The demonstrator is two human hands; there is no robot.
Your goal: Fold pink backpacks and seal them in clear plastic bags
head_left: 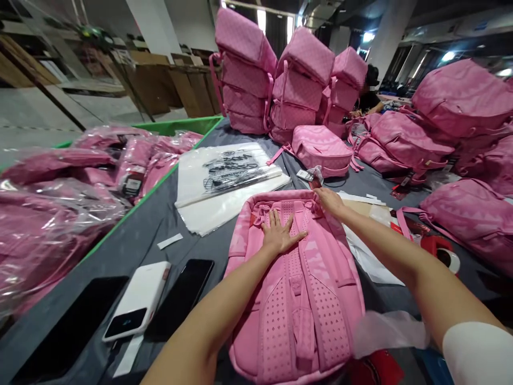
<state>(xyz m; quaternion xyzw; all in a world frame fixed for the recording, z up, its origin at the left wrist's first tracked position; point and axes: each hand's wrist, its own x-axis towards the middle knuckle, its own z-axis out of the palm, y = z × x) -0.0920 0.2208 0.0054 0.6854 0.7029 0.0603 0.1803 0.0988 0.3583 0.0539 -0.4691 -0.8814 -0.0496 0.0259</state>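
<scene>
A pink backpack (344, 267) lies in front of me with its straps and perforated back panel facing up. My left hand (280, 235) rests flat on the upper part of the panel, fingers spread. At the top right corner of the backpack, my right hand (329, 203) has its fingers curled over the edge, and the fingertips are partly hidden. A red tag (315, 183) sticks out just beyond those fingers. Beyond the backpack, white plastic bags with black print (236, 166) lie in a flat pile.
Stacked pink bags (246, 75) stand at the back, with more backpacks (468, 208) on the right. A green-edged bin (208, 125) of plastic-wrapped bags is on the left. Phones (188, 283) and a white power bank (138, 294) lie nearby. A person (368, 99) sits behind.
</scene>
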